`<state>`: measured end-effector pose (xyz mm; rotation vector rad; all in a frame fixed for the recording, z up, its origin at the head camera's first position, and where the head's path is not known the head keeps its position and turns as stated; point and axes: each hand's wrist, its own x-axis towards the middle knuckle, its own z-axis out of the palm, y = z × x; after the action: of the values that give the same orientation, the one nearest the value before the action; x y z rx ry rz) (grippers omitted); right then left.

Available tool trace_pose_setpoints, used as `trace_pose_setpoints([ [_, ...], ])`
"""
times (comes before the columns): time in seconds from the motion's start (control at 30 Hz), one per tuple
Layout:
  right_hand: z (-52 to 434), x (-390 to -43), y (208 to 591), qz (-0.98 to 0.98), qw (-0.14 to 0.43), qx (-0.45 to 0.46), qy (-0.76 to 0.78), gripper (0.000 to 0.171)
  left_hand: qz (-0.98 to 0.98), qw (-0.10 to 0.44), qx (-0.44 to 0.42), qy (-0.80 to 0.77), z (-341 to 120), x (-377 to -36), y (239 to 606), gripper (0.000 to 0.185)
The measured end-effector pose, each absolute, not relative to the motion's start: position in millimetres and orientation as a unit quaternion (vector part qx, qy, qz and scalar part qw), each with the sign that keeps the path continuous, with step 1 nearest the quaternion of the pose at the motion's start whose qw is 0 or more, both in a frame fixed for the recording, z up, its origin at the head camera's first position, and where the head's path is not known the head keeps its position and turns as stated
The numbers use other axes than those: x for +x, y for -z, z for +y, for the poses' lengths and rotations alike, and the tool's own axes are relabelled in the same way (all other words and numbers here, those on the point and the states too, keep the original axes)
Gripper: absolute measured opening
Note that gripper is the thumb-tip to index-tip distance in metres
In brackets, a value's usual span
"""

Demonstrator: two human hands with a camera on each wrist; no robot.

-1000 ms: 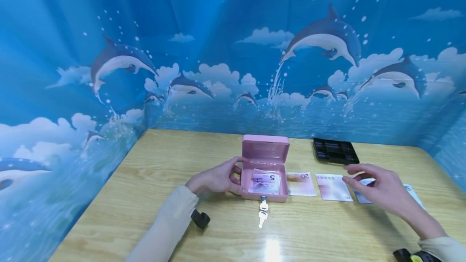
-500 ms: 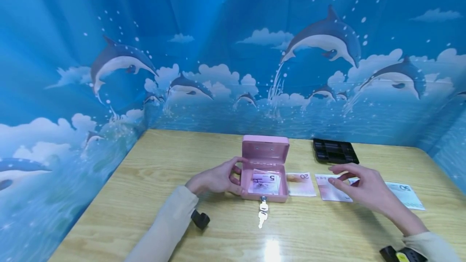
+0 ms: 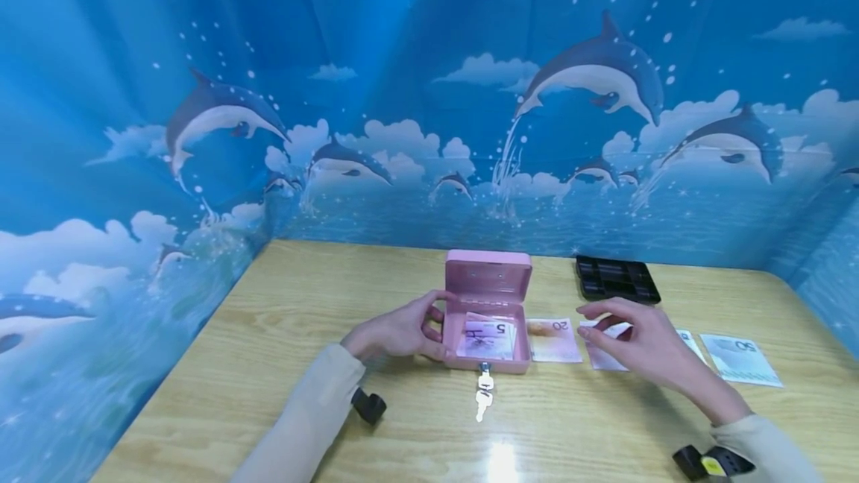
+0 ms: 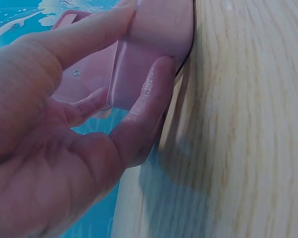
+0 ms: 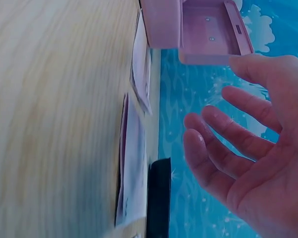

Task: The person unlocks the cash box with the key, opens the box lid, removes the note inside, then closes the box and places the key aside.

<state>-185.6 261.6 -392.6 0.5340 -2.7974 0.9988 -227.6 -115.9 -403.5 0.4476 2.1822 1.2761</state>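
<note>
A pink cash box point(image 3: 453, 326) stands on the table with its lid raised. Inside lie banknotes point(image 3: 488, 340), a 5 on top, and keys point(image 3: 485, 393) hang from its front lock. My left hand point(image 3: 401, 328) holds the box by its left side, thumb near the front corner and a finger by the hinge; the left wrist view shows fingertips point(image 4: 164, 69) on the pink wall. My right hand point(image 3: 644, 338) hovers with loosely bent fingers and nothing in them, above a pinkish banknote point(image 3: 604, 360) that it partly hides. Between that note and the box lies a 20 banknote point(image 3: 555, 341).
A black compartment tray point(image 3: 617, 279) sits behind the row of notes. Farther right lies a 50 banknote point(image 3: 741, 358), with another note point(image 3: 691, 341) partly behind my right hand. A blue dolphin curtain point(image 3: 403, 95) closes off the table's back and left.
My right hand has moved left along the row of banknotes, from above the blue note to the pinkish one, uncovering the 50 note. The left hand and the cash box stay put.
</note>
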Motion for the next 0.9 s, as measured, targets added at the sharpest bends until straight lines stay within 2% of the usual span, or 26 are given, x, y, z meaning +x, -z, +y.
trace_pose_setpoints([
  [0.33, 238, -187, 392, -0.920, 0.033, 0.186, -0.343, 0.029, 0.814, 0.283, 0.168, -0.478, -117, -226, 402, 0.092],
  [0.53, 221, -188, 396, -0.915, 0.037, 0.208, -0.345, 0.027, 0.818, 0.285, 0.165, -0.472, -115, -226, 401, 0.090],
  [0.9, 198, -198, 400, -0.893, 0.023, 0.275, -0.355, 0.035, 0.814, 0.285, 0.164, -0.478, -116, -226, 402, 0.091],
])
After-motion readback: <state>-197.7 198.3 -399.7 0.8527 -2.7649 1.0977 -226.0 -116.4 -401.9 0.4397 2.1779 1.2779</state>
